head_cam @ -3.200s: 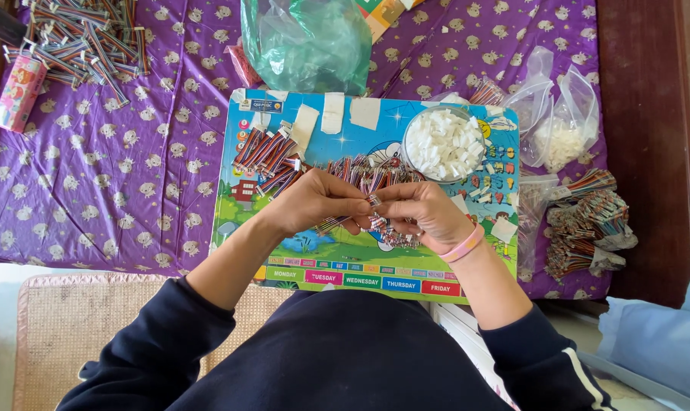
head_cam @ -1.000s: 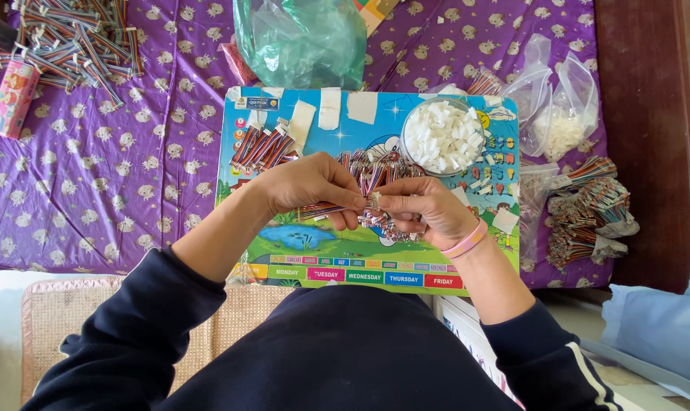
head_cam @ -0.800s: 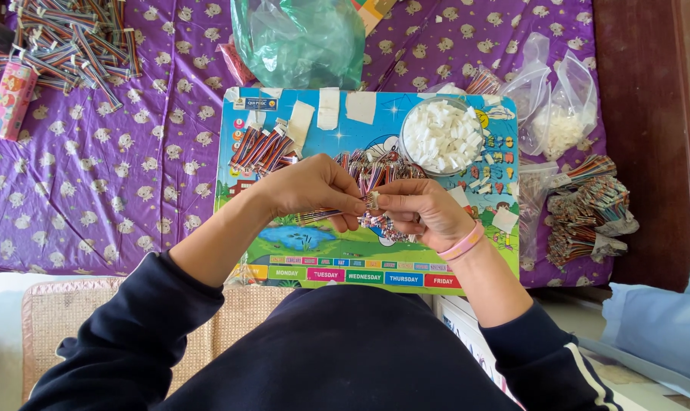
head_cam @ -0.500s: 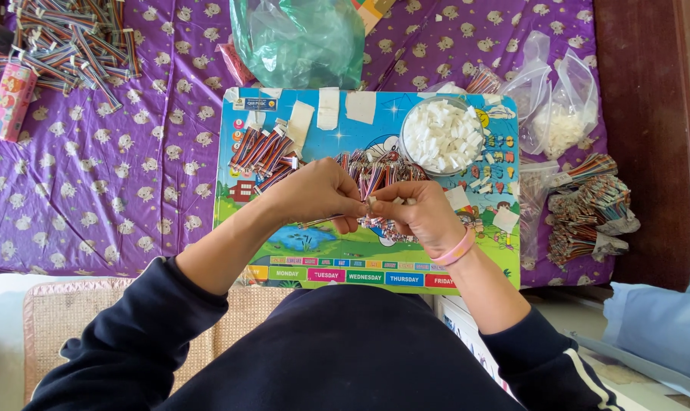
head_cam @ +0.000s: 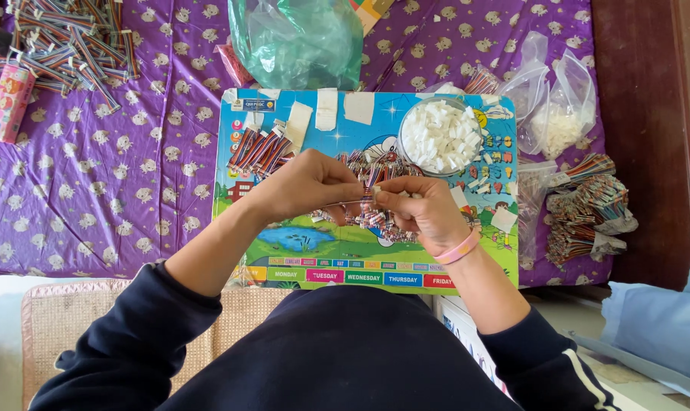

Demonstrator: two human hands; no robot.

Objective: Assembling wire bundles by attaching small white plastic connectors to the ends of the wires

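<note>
— What are the two hands doing?

— They meet over the middle of the colourful picture board (head_cam: 299,251). The left hand (head_cam: 307,185) has its fingers pinched together on one end of a short striped ribbon cable (head_cam: 358,202); the right hand (head_cam: 421,211), with a pink wristband (head_cam: 457,250), is closed on the other end, where a small white connector (head_cam: 370,190) sits at the fingertips. Both are clamped on that one piece.

— And where does the piece sit?

— Held just above a loose pile of similar cables (head_cam: 368,217) lying at the centre of the board.

— What else is on the board?

— A round clear bowl of white connectors (head_cam: 438,135) near its far right corner, and a small bundle of striped cables (head_cam: 259,150) near its far left corner, beside strips of pale tape (head_cam: 326,109) along the far edge.

— Around it?

— A purple patterned cloth (head_cam: 132,175) carries everything. A heap of cables (head_cam: 67,38) lies at its far left corner, a green plastic bag (head_cam: 299,38) at the far edge, clear bags (head_cam: 558,99) and another cable stack (head_cam: 584,209) to the right.
</note>
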